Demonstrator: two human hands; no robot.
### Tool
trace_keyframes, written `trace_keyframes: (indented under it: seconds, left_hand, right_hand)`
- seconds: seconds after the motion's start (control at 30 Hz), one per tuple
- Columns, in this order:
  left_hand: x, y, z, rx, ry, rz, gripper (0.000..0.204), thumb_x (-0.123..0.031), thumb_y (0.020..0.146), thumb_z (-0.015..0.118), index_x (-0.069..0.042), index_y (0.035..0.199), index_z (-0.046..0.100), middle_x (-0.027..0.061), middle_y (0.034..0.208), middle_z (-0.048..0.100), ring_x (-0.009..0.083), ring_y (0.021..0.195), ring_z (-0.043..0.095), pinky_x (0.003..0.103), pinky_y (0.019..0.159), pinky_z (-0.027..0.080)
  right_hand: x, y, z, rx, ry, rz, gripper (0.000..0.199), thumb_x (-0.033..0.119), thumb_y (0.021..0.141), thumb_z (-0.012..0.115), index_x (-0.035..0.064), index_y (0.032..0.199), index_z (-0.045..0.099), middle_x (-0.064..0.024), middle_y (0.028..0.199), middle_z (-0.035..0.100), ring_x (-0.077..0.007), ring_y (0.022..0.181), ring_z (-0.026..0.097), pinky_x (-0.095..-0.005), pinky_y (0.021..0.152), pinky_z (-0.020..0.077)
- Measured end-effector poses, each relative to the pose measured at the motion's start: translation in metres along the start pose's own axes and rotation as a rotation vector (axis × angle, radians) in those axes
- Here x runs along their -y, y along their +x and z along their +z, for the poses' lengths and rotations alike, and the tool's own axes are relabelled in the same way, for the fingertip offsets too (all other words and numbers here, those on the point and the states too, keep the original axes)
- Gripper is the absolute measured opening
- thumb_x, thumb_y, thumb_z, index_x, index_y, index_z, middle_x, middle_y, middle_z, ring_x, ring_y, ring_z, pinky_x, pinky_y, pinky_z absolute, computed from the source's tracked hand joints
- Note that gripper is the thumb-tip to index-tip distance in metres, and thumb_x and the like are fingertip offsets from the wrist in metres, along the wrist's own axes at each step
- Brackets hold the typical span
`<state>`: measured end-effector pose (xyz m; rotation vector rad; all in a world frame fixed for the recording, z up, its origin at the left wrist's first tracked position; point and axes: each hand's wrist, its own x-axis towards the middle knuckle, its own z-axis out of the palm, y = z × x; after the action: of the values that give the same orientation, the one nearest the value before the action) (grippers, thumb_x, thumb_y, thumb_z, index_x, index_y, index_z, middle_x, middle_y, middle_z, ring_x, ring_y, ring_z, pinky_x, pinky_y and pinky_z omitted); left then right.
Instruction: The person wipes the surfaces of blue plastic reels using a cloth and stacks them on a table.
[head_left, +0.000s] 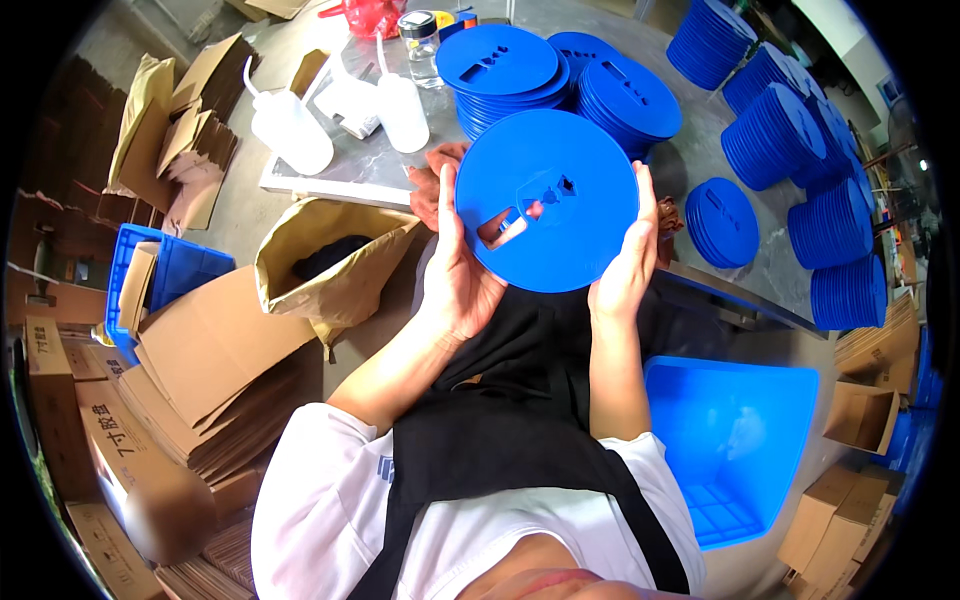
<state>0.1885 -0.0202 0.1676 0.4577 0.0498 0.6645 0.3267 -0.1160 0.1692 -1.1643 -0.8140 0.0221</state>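
Left grip and right grip both clamped on a round blue disc, one at each side. Disc held up in front of the chest, near the edge of the grey worktop, broad face showing, cut-outs toward the middle. Beyond: tall blue stacks; low blue stack to the right; white squeeze bottles left. Lower down: open tan sack left, blue bin right.

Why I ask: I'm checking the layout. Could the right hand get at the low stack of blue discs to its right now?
Probably yes, once free: the right hand helps hold a blue disc, but only a small reddish-brown item shows between that hand and the low stack.
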Motion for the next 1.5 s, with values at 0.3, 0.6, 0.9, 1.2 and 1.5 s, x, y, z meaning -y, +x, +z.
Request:
trace_keyframes:
  seconds: [0.3, 0.6, 0.9, 1.2, 1.5]
  left_hand:
    - [0.008, -0.017, 0.004, -0.101, -0.046, 0.048, 0.063, -0.049, 0.101, 0.032, -0.007, 0.148, 0.026, 0.016, 0.144, 0.043, 0.0346, 0.135, 0.039, 0.053, 0.112, 0.031]
    - [0.014, -0.029, -0.004, -0.005, -0.036, 0.046, 0.061, -0.049, 0.101, 0.033, -0.007, 0.146, 0.031, 0.0143, 0.144, 0.044, 0.0341, 0.137, 0.037, 0.053, 0.112, 0.032]
    - [0.012, -0.028, -0.014, -0.043, -0.054, -0.005, 0.062, -0.049, 0.101, 0.033, -0.005, 0.145, 0.033, 0.0149, 0.143, 0.046, 0.0345, 0.134, 0.041, 0.052, 0.111, 0.033]
    - [0.013, -0.025, -0.012, -0.11, -0.18, -0.042, 0.062, -0.047, 0.102, 0.032, 0.0, 0.143, 0.034, 0.0179, 0.144, 0.044, 0.034, 0.135, 0.038, 0.051, 0.113, 0.03]
    - [0.012, -0.022, -0.016, -0.175, -0.186, -0.011, 0.061, -0.047, 0.102, 0.034, 0.001, 0.14, 0.037, 0.0163, 0.142, 0.046, 0.0342, 0.135, 0.04, 0.051, 0.113, 0.03]
  right_hand:
    - [0.048, -0.023, 0.03, 0.263, -1.062, -0.235, 0.115, 0.062, 0.061, 0.078, 0.0151, 0.152, 0.026, -0.0294, 0.156, 0.007, -0.0564, 0.141, 0.001, -0.0691, 0.108, 0.0105]
    - [0.04, -0.018, 0.019, 0.219, -0.947, -0.225, 0.087, 0.044, 0.071, 0.079, 0.0139, 0.144, 0.043, -0.0257, 0.153, 0.023, -0.0517, 0.137, 0.026, -0.0575, 0.109, 0.0281]
    - [0.043, -0.018, 0.021, 0.254, -1.157, -0.164, 0.096, 0.049, 0.069, 0.08, 0.0117, 0.147, 0.037, -0.0311, 0.152, 0.02, -0.0551, 0.136, 0.023, -0.0602, 0.108, 0.0278]
    - [0.051, -0.033, 0.033, 0.426, -1.232, -0.086, 0.108, 0.058, 0.063, 0.078, 0.0211, 0.151, 0.029, -0.0283, 0.156, 0.012, -0.0567, 0.141, 0.003, -0.0759, 0.102, 0.0105]
    - [0.026, -0.014, 0.006, 0.065, -0.776, -0.185, 0.063, 0.03, 0.086, 0.068, 0.0141, 0.142, 0.046, -0.0289, 0.153, 0.021, -0.0488, 0.139, 0.026, -0.0537, 0.11, 0.0283]
